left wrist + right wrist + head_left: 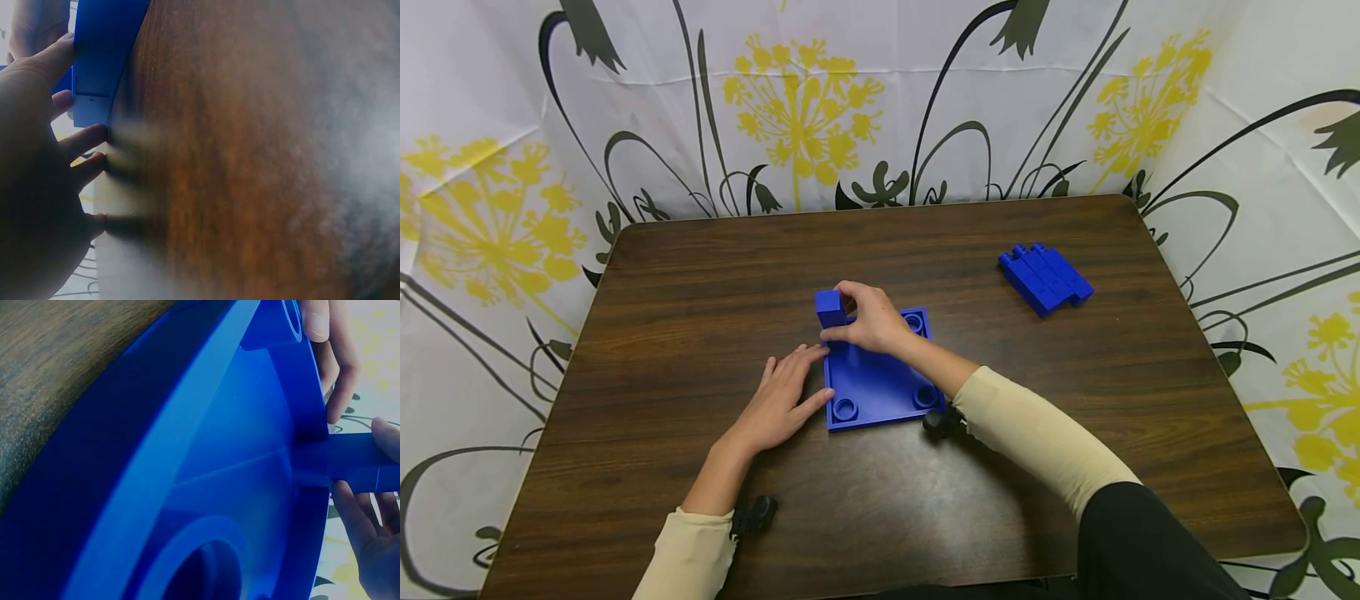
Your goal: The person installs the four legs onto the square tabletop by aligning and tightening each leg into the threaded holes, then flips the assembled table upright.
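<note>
A square blue plastic panel with a raised rim and round sockets at its corners lies on the table, hollow side up. My right hand pinches a square blue leg, which stands upright at the panel's far left corner. In the right wrist view, thumb and fingers grip the leg from two sides. My left hand lies beside the panel's left edge with its fingers extended, thumb and fingertips touching the rim. The left wrist view shows those fingers along the panel's side wall. The foot of the leg is hidden in the head view.
Several more blue legs lie side by side at the back right of the brown wooden table. A white curtain with a yellow and grey plant print hangs behind the table.
</note>
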`<state>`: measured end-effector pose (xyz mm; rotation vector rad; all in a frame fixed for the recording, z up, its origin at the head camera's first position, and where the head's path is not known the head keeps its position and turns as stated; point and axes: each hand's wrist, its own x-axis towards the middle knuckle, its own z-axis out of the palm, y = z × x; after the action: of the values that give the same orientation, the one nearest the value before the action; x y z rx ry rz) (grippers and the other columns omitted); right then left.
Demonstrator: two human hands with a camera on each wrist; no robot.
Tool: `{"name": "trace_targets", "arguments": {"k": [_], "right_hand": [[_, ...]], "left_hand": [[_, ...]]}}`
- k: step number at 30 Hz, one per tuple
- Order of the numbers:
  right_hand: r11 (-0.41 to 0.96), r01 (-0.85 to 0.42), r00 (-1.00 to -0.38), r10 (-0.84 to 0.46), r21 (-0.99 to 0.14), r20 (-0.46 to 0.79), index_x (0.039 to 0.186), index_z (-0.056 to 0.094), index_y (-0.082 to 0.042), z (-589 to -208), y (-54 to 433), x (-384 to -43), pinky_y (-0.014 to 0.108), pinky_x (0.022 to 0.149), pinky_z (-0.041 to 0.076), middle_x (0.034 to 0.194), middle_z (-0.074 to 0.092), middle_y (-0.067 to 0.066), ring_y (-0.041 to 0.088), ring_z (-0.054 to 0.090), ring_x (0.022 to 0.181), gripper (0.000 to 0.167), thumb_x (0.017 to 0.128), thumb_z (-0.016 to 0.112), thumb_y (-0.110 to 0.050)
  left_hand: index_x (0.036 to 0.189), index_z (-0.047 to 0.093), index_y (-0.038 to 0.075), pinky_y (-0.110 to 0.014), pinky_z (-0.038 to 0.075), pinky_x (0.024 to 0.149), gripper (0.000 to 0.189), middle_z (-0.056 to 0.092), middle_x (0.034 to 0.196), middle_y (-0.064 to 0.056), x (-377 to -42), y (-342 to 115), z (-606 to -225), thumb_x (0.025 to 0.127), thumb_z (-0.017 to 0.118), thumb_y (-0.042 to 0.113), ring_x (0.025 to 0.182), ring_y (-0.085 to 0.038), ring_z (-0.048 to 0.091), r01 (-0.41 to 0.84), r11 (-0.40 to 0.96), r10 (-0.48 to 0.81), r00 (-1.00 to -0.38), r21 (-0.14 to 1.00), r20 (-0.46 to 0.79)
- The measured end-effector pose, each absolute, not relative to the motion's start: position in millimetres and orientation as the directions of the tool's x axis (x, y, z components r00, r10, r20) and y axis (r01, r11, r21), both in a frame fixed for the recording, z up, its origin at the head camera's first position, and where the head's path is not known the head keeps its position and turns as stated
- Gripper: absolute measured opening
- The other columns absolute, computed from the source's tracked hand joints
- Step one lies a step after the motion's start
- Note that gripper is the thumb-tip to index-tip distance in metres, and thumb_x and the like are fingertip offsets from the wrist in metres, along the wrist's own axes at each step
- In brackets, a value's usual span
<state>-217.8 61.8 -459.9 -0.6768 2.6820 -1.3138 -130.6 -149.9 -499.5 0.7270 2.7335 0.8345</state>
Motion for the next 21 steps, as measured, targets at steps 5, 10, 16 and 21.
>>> {"name": "trace_targets", "arguments": {"k": [5, 10, 16, 21], "right_hand": [[0.544, -0.348, -0.905, -0.409, -0.763, 0.12, 0.104, 0.062, -0.012, -460.3, 61.2, -217.0, 0.03, 0.083, 0.048, 0.095, 0.067, 0.0, 0.014, 0.064, 0.093, 0.043, 0.074, 0.088, -0.029], [0.558, -0.345, -0.91, -0.397, -0.755, 0.122, 0.105, 0.062, -0.012, -460.1, 60.2, -215.2, 0.03, 0.082, 0.048, 0.096, 0.067, 0.001, 0.014, 0.063, 0.092, 0.044, 0.075, 0.088, -0.03], [0.57, -0.333, -0.921, -0.369, -0.751, 0.128, 0.103, 0.061, -0.012, -460.7, 58.9, -212.8, 0.031, 0.079, 0.048, 0.094, 0.067, 0.001, 0.013, 0.063, 0.088, 0.042, 0.075, 0.087, -0.029], [0.573, -0.33, -0.927, -0.346, -0.751, 0.144, 0.101, 0.061, -0.012, -462.2, 57.7, -210.4, 0.03, 0.078, 0.048, 0.094, 0.068, 0.001, 0.012, 0.063, 0.087, 0.041, 0.076, 0.087, -0.03]], "left_hand": [[0.153, 0.03, 0.02, -0.065, 0.001, 0.111, 0.065, 0.03, 0.157, -0.005, -130.4, -150.0, -499.0, 0.099, 0.05, 0.052, 0.148, -0.03, 0.014, 0.394, 0.721, 0.505, -0.862, 0.57, -0.044], [0.153, 0.03, 0.019, -0.065, 0.001, 0.111, 0.065, 0.03, 0.157, -0.005, -130.4, -149.9, -498.7, 0.099, 0.05, 0.051, 0.148, -0.031, 0.014, 0.397, 0.72, 0.508, -0.86, 0.57, -0.043], [0.153, 0.029, 0.019, -0.065, 0.001, 0.111, 0.067, 0.03, 0.157, -0.007, -130.8, -149.7, -498.4, 0.099, 0.049, 0.053, 0.148, -0.031, 0.014, 0.394, 0.732, 0.508, -0.86, 0.556, -0.059], [0.154, 0.029, 0.019, -0.065, 0.002, 0.111, 0.068, 0.029, 0.158, -0.007, -130.8, -149.3, -498.1, 0.098, 0.049, 0.054, 0.148, -0.031, 0.014, 0.388, 0.744, 0.502, -0.862, 0.543, -0.073]]}}
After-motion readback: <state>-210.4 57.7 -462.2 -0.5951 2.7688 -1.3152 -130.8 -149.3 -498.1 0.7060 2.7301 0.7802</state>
